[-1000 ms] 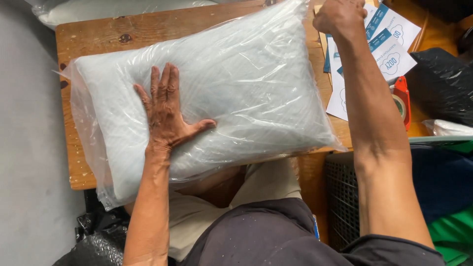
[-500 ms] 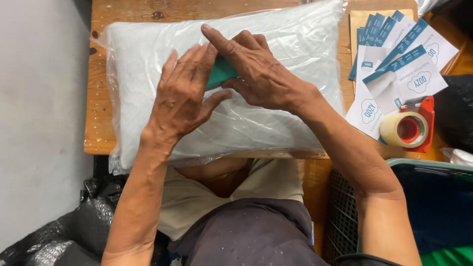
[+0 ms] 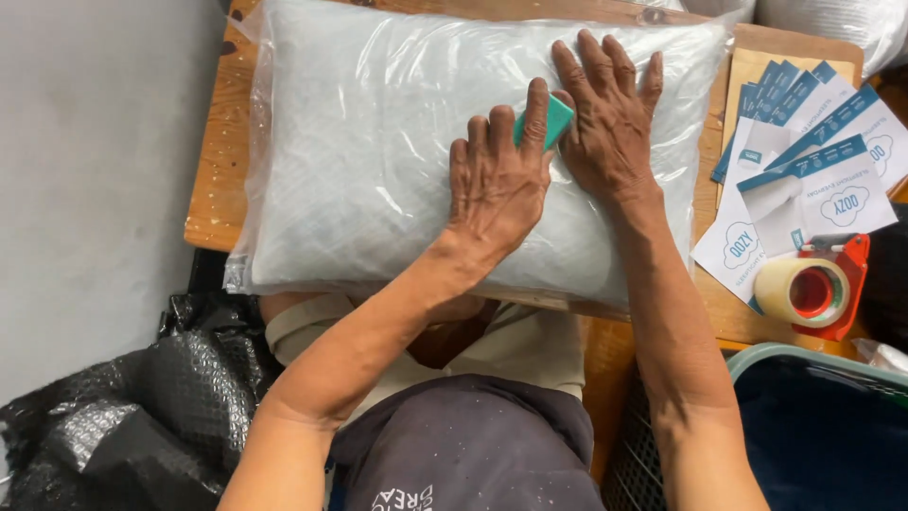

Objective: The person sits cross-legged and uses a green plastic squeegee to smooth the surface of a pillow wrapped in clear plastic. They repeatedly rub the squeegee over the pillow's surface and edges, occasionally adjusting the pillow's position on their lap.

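One wooden table [image 3: 210,203] (grey floor [image 3: 95,170])

Your left hand [image 3: 501,180] and right hand [image 3: 610,123] lie flat at frame centre on the plastic-bagged pillow [image 3: 378,151], pressing a small green card [image 3: 556,118] between them, with a tape dispenser [image 3: 813,289] at right.

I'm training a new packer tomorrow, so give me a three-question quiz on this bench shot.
1. True or false: both hands rest on the bagged pillow.
2. What lies under the fingers of the left hand and beside the right hand?
3. Where is the tape dispenser: A) on the pillow, B) at the table's right, below the leaflets, C) on the floor?

Key
1. True.
2. A small green card.
3. B.
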